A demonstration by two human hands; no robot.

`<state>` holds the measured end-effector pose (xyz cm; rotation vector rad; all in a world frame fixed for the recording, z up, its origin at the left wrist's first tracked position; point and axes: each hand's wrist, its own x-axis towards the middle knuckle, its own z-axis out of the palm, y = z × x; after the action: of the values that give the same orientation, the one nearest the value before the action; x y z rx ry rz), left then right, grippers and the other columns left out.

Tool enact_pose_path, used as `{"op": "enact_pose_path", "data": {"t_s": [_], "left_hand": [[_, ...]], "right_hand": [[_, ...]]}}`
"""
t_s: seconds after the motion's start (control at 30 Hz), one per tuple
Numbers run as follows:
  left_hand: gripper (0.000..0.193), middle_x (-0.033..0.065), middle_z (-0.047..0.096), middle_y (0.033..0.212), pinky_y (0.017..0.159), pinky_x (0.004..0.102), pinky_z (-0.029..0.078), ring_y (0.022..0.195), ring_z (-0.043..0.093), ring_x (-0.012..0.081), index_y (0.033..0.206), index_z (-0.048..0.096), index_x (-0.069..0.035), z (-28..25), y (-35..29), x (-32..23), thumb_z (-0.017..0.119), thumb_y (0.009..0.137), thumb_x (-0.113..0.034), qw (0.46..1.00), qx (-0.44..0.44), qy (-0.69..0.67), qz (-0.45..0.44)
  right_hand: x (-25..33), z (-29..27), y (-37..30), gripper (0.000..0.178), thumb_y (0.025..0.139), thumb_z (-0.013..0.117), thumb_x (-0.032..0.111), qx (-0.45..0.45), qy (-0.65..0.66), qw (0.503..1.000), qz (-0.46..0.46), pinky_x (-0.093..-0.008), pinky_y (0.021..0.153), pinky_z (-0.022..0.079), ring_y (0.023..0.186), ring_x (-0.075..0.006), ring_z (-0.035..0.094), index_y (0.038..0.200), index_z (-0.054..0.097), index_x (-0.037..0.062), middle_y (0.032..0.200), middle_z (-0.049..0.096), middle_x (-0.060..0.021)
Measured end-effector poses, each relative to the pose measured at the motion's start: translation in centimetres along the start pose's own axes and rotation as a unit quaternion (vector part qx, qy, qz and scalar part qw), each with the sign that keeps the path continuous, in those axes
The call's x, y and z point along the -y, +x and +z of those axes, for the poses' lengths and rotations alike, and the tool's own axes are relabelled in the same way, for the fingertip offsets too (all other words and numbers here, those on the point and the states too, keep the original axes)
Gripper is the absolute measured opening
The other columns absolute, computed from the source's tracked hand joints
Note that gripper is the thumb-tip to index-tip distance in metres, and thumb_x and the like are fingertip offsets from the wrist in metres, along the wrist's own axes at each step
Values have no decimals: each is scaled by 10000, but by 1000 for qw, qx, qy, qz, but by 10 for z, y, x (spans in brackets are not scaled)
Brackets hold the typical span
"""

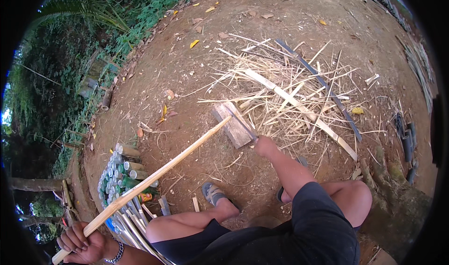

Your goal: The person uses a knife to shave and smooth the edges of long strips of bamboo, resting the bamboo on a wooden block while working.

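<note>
My left hand (84, 244), at the lower left, is closed around the thick end of a long pale wooden stick (173, 162). The stick slants up to the right. Its tapered far tip rests on or just above a rectangular wooden block (237, 137) on the ground. My right hand (265, 146) is closed on a knife (244, 125), whose handle is mostly hidden in my fist. The narrow dark blade lies over the block, along its right side, close to the stick's tip. Whether blade and stick touch cannot be made out.
Beyond the block spreads a heap of thin split strips (280, 101), with a long pale slat (299, 107) and a dark slat (322, 85) across it. Stacked bottles (112, 171) and long pale poles (133, 227) lie left of my legs. A tree root (393, 185) stands at right.
</note>
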<state>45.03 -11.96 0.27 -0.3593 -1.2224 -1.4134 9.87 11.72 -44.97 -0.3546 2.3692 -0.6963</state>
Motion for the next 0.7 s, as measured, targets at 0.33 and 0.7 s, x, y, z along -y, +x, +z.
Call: {"op": "enact_pose_path", "data": {"t_s": [0.33,0.7], "left_hand": [[432,-84,438,436,348,97,343,316,378,-1,671,408,-155,5,-5,0,824,759,-236,990,83,-106,-36],[421,-113,448,432,349,84,334,327,378,-38,683,401,-167,2,-6,2,809,774,-211,970,155,-187,-33]], "right_hand": [[72,-18,-81,266,867,549,184,44,45,993,-97,-461,815,527,895,-375,659,1019,638,-14,979,665,-227],[70,23,-92,267,913,498,196,-1,83,990,-114,-499,792,514,908,-405,650,1106,609,49,950,673,-223]]}}
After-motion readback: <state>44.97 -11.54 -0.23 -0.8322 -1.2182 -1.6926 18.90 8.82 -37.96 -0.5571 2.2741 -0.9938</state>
